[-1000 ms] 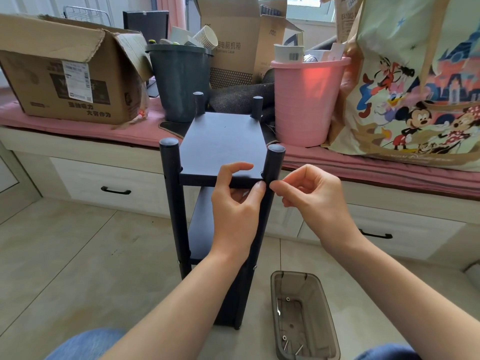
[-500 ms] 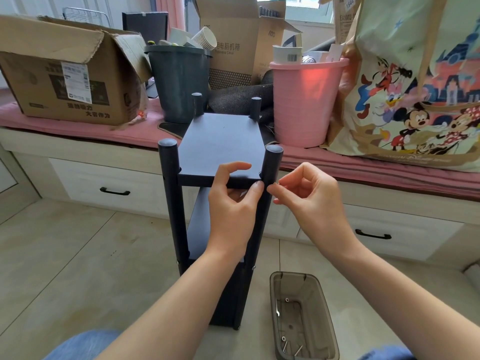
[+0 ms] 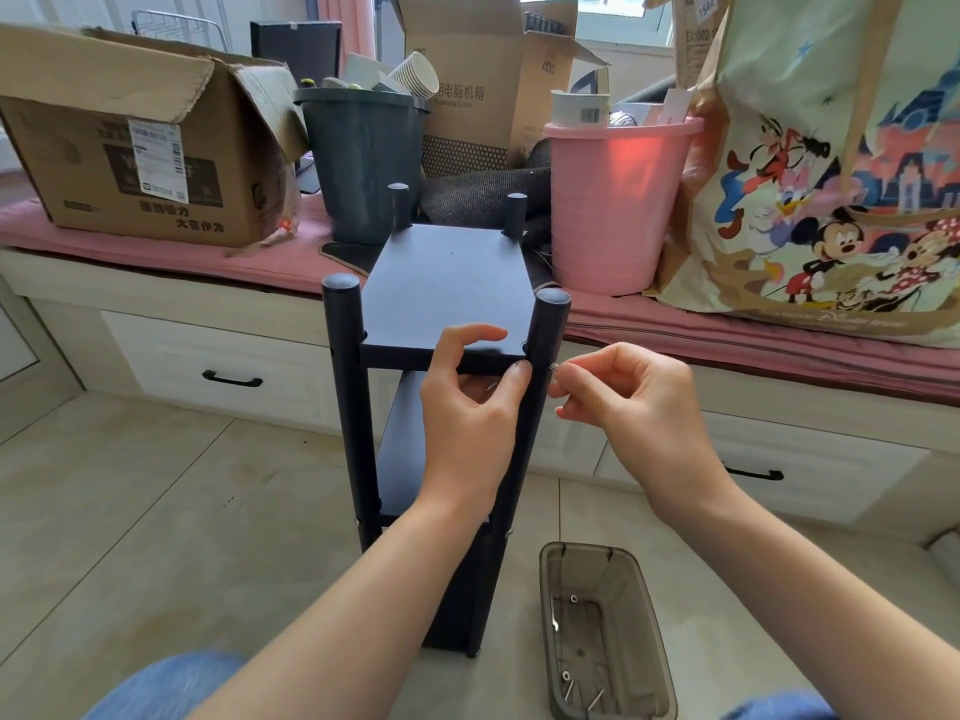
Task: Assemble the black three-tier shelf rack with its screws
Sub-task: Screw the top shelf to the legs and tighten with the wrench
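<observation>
Since the earlier frame, the right hand (image 3: 631, 402) has drawn slightly back from the near right post (image 3: 545, 345), its fingertips pinching a small screw (image 3: 554, 367) beside it. Left hand (image 3: 467, 407) grips the top shelf's (image 3: 447, 283) front edge. Black rack (image 3: 363, 407) stands on the floor (image 3: 156, 511) beside a tray (image 3: 649, 641) of screws.

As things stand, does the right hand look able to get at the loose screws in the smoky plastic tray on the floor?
Probably yes. The tray is open-topped and sits just below the right hand, with nothing over it. But that hand already pinches a small screw at the rack's post, so it is occupied.
</observation>
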`<act>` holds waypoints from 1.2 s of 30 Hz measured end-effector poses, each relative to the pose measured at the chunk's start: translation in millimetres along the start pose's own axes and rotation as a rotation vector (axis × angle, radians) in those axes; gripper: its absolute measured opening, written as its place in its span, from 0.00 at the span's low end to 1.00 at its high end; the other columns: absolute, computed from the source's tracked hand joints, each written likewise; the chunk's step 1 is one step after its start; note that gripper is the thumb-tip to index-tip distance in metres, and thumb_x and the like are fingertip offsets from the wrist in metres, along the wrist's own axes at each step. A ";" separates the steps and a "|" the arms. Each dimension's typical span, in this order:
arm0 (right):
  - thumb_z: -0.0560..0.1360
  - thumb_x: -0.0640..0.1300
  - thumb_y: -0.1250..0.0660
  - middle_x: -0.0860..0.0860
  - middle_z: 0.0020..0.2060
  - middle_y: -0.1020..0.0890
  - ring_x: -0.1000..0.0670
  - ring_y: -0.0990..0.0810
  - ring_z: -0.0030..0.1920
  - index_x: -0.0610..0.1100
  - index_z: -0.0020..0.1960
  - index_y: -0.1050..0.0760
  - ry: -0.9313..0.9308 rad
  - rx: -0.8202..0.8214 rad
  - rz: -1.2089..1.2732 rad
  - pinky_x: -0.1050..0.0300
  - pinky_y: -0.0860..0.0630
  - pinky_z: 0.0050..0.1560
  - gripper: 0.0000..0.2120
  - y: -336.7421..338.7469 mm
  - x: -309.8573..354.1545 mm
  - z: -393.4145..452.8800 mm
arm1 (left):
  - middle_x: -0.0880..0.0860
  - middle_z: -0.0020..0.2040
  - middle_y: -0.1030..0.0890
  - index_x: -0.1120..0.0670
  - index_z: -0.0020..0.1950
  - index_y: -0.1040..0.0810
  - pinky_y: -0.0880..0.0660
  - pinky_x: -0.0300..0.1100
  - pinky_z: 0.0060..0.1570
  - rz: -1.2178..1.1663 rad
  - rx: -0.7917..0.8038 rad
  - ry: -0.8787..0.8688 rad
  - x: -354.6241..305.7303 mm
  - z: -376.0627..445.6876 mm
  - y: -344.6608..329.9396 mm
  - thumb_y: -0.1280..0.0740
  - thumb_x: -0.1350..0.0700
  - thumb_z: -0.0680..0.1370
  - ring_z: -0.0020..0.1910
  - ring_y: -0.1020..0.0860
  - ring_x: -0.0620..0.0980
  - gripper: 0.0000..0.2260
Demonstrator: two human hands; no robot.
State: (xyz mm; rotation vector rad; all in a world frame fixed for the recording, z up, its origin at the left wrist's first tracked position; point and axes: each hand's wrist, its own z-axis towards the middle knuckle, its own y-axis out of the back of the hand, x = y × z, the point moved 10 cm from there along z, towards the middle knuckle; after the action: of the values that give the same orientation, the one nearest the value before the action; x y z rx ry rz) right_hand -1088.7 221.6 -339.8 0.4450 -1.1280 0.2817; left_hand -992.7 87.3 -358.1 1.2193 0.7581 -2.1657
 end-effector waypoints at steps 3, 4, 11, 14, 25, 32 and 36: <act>0.75 0.39 0.27 0.50 0.36 0.14 0.49 0.14 0.39 0.43 0.43 0.19 0.033 -0.008 -0.046 0.43 0.17 0.47 0.03 -1.1 3.8 -0.8 | 0.37 0.37 0.19 0.52 0.53 0.23 0.26 0.27 0.40 -0.001 -0.008 -0.001 0.6 0.5 0.4 0.30 0.68 0.78 0.38 0.19 0.36 0.12; 0.75 0.40 0.27 0.50 0.36 0.15 0.50 0.15 0.38 0.44 0.43 0.20 0.058 -0.009 -0.088 0.44 0.17 0.47 0.03 -1.4 6.7 -1.0 | 0.38 0.37 0.19 0.52 0.53 0.23 0.25 0.27 0.41 -0.001 -0.011 0.000 0.7 0.4 0.5 0.30 0.68 0.78 0.38 0.19 0.37 0.12; 0.75 0.39 0.27 0.58 0.36 0.19 0.55 0.19 0.40 0.45 0.43 0.23 0.256 -0.017 -0.345 0.59 0.21 0.44 0.05 -6.3 28.8 -7.6 | 0.38 0.37 0.19 0.51 0.51 0.23 0.24 0.27 0.40 -0.008 -0.013 0.012 2.0 0.0 2.2 0.29 0.67 0.78 0.39 0.18 0.37 0.11; 0.75 0.38 0.27 0.59 0.36 0.20 0.56 0.19 0.40 0.44 0.44 0.22 0.281 -0.023 -0.379 0.60 0.21 0.44 0.05 -6.9 31.7 -7.9 | 0.39 0.36 0.19 0.51 0.50 0.23 0.24 0.27 0.39 -0.018 -0.015 0.017 1.1 1.2 2.5 0.29 0.68 0.78 0.38 0.18 0.37 0.11; 0.76 0.40 0.27 0.50 0.37 0.16 0.50 0.15 0.40 0.45 0.43 0.23 0.095 -0.017 -0.175 0.43 0.19 0.47 0.06 -4.3 10.9 -3.5 | 0.39 0.37 0.18 0.52 0.49 0.24 0.23 0.29 0.42 -0.017 0.027 0.018 1.7 1.4 -1.4 0.30 0.68 0.78 0.40 0.17 0.39 0.10; 0.75 0.37 0.27 0.58 0.38 0.18 0.54 0.17 0.43 0.46 0.43 0.23 0.184 -0.004 -0.293 0.48 0.19 0.46 0.07 -6.2 23.1 -6.0 | 0.40 0.37 0.19 0.52 0.48 0.24 0.24 0.30 0.43 -0.010 0.030 0.047 6.4 0.7 -2.0 0.31 0.67 0.79 0.39 0.19 0.38 0.09; 0.73 0.39 0.24 0.52 0.37 0.16 0.51 0.16 0.40 0.43 0.43 0.19 0.111 -0.020 -0.190 0.46 0.19 0.49 0.04 1.9 15.5 -1.6 | 0.42 0.37 0.18 0.53 0.48 0.23 0.22 0.32 0.43 -0.021 0.023 0.059 8.0 1.9 -1.9 0.30 0.66 0.79 0.39 0.18 0.40 0.08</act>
State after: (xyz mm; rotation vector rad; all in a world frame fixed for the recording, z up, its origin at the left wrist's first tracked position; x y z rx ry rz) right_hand -1081.8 223.9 -325.8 0.5093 -0.9717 0.1274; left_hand -998.7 85.8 -363.8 1.2980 0.7759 -2.1694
